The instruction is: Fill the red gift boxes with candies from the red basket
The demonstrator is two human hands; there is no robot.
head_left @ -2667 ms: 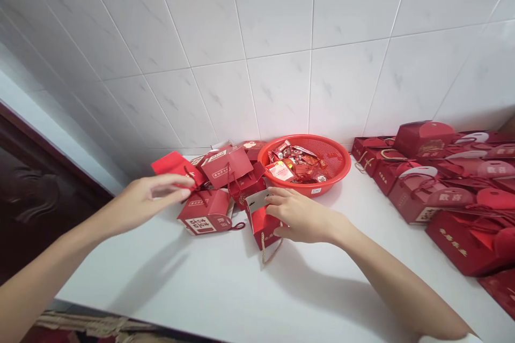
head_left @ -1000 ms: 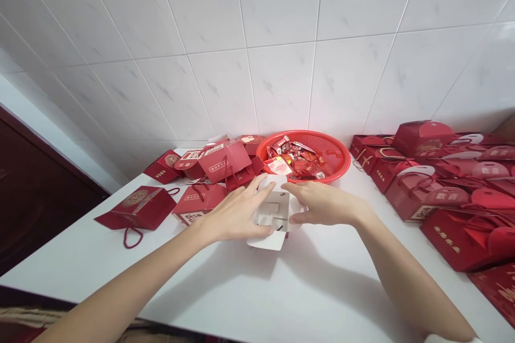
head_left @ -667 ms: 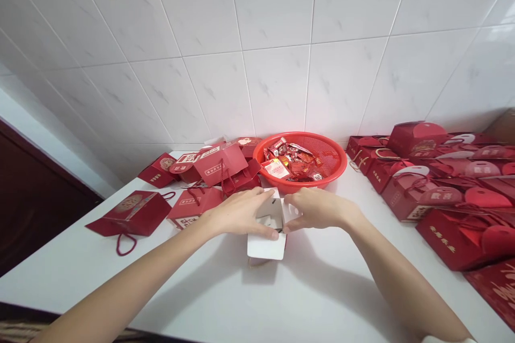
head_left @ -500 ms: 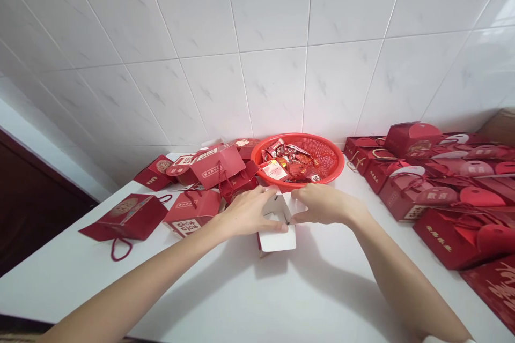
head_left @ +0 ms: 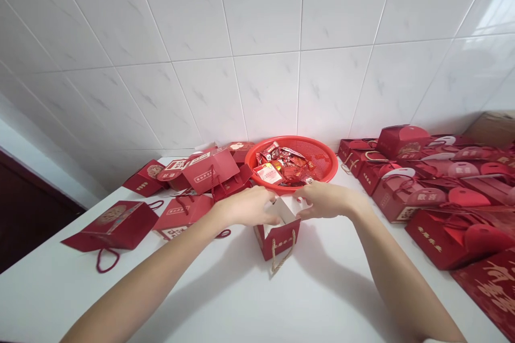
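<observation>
A small red gift box (head_left: pixel 277 241) with gold lettering and a twisted cord handle (head_left: pixel 281 260) on its front stands upright before me, its top open and its white inside showing. My left hand (head_left: pixel 249 206) holds the left side of the opening, thumb apart from the other fingers. At the right side, my right hand (head_left: pixel 325 201) pinches around a white flap with curled fingers. What lies at the bottom of the box cannot be made out.
Behind the box, a red plastic basket (head_left: pixel 328 169) holds several wrapped sweets (head_left: pixel 295 166). Loose red gift boxes (head_left: pixel 211 169) are heaped on the left, one lying on its side (head_left: pixel 116 222). Rows of closed red boxes (head_left: pixel 430 236) fill the right. A tiled wall (head_left: pixel 265 91) bounds the white table (head_left: pixel 241 300).
The white flap that was folded out toward me no longer covers the front. The box's red front and cord handle now show. Both hands stay at its top; the view has shifted slightly.
</observation>
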